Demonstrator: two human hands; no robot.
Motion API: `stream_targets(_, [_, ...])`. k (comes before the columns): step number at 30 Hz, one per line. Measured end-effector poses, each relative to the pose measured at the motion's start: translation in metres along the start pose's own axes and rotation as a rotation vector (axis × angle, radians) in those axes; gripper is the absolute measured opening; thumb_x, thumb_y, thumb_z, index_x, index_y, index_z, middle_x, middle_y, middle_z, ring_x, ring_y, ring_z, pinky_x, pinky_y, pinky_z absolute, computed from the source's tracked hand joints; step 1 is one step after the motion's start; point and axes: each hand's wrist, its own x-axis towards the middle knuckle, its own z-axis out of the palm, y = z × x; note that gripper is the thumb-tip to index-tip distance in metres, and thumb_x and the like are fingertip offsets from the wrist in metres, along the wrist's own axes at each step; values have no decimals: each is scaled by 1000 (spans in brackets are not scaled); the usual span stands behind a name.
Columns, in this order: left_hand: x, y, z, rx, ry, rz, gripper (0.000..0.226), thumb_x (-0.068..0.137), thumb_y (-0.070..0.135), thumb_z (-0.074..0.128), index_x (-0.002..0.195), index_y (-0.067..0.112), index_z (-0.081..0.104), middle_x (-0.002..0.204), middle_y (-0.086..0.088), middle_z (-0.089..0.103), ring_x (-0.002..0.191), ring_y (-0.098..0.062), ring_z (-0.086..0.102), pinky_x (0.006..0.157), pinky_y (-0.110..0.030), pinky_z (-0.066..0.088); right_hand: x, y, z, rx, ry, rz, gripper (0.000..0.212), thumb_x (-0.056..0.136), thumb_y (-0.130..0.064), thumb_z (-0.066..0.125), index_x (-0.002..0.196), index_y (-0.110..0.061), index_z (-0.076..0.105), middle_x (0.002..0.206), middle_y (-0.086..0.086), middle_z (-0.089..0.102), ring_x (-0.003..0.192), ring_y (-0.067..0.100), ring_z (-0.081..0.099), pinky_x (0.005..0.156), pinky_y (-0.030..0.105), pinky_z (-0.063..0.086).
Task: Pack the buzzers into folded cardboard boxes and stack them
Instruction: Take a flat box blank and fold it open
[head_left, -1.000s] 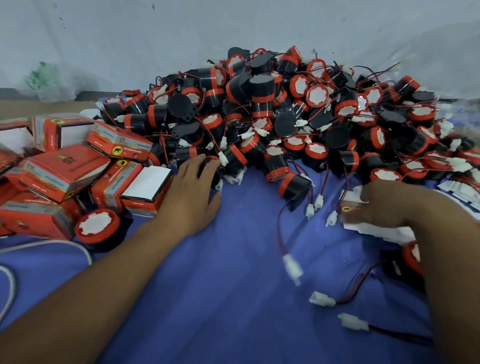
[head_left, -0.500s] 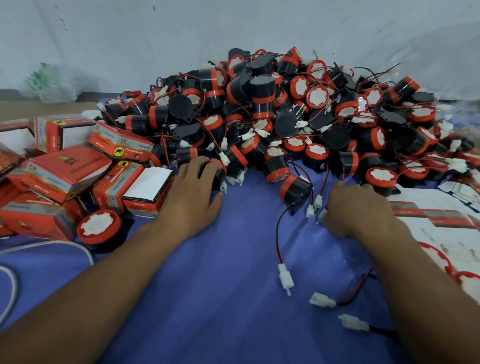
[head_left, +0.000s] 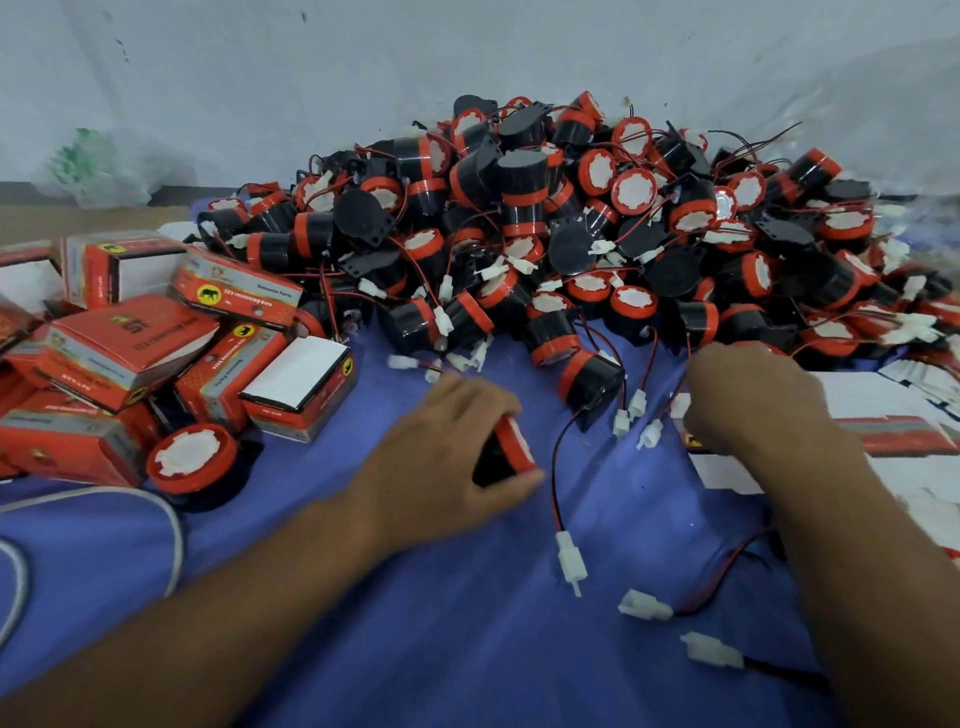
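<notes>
The left hand (head_left: 452, 457) is gripping one black buzzer (head_left: 511, 449) with a red rim, fingers and thumb curling round its body, just above the blue cloth (head_left: 467, 649) that is covering the counter. Behind it, a big heap of buzzers (head_left: 571, 234) is lying tangled with red and black wires and white connectors. The right hand (head_left: 748, 400) is resting knuckles up at the edge of the flat cardboard boxes (head_left: 904, 434), fingers curling downward; whether it is pinching one cannot be told. At the far left, folded red boxes (head_left: 130, 343) are lying jumbled, some closed and some showing open ends, with a loose buzzer (head_left: 192, 465) standing just in front of them beside a white cable (head_left: 174, 525).
</notes>
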Motion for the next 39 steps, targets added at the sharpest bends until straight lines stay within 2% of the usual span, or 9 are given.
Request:
stream_targets(5, [-2,15,-5,-156,-130,94,41,88,45,63,108,10,52,105,0,55,93,-14,48,78,-23,42,-2,25,-17,19,-444,-57,48,83,-57,68,99,-13,56,83,-4,53,83,20,55,73,31,44])
stream_targets(9, [-6,10,-10,-191,-178,24,36,88,43,65,107,19,47,101,12,43,88,0,40,76,-12,34,-13,25,-27,-61,-501,-95,50,74,-53,77,100,-14,59,96,-2,61,91,20,61,78,31,50])
stream_targets(17, [-28,6,-15,-225,-152,-89,46,87,51,60,122,24,49,114,12,50,100,-6,50,85,-20,45,-39,-18,-40,-38,305,-69,12,86,-6,61,99,-6,63,89,19,58,88,43,64,62,36,37])
stream_targets(23, [-34,-2,-14,-279,-132,-176,53,80,58,59,124,51,32,118,27,48,108,-3,54,88,-23,49,-60,-17,-88,539,659,-208,38,88,-49,54,74,-14,62,63,7,59,57,29,55,58,36,50])
stream_targets(26, [-32,-1,-12,-423,-10,-162,66,84,48,62,137,41,23,121,21,49,111,-11,58,89,-28,50,-65,-31,-89,911,876,-333,16,89,-43,64,82,-29,64,64,-16,61,63,5,52,60,21,42])
stream_targets(28, [-28,-2,-12,-535,120,-199,79,87,46,63,148,22,18,129,10,50,116,-17,57,92,-27,49,-58,-45,-76,1196,675,-383,18,91,-37,69,76,-29,64,71,-21,67,64,-3,58,61,11,43])
stream_targets(34, [-19,-4,-18,-931,289,-368,56,95,35,61,144,20,37,133,7,63,124,-15,59,97,-29,52,-29,-65,-3,1329,94,-225,12,96,-32,65,97,-21,69,88,2,74,83,25,70,75,52,57])
stream_targets(37, [-9,-6,-18,-973,366,-512,35,97,16,57,130,28,52,118,6,72,113,-17,67,97,-47,54,-29,-69,6,1195,62,-410,36,89,-38,70,122,-40,56,107,-24,67,98,-4,63,89,20,53])
stream_targets(39, [-2,-9,-21,-989,418,-579,37,99,5,53,127,28,57,112,4,74,107,-20,70,96,-53,53,-30,-70,9,930,66,-613,69,80,-55,74,140,-49,40,143,-23,41,134,-2,37,110,8,25])
